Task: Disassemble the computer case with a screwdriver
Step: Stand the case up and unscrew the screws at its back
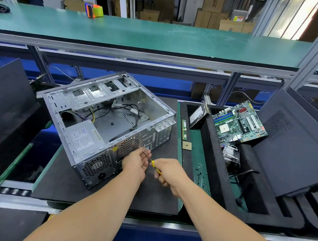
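Right hand (167, 174) wraps tight round the yellow handle of the screwdriver (152, 162), its thin steel shaft angled up to the rear panel of the computer case (106, 120), while the left hand (138, 161) cups the shaft with loosely bent fingers right beside the perforated fan grille. Bare grey sheet metal, that case, boxy and open on top, sitting on a black foam mat (87, 186), power supply (83, 136) in its near corner and loose cables inside. Further right, a green motherboard (240, 123) leans in a black foam tray (215, 161).
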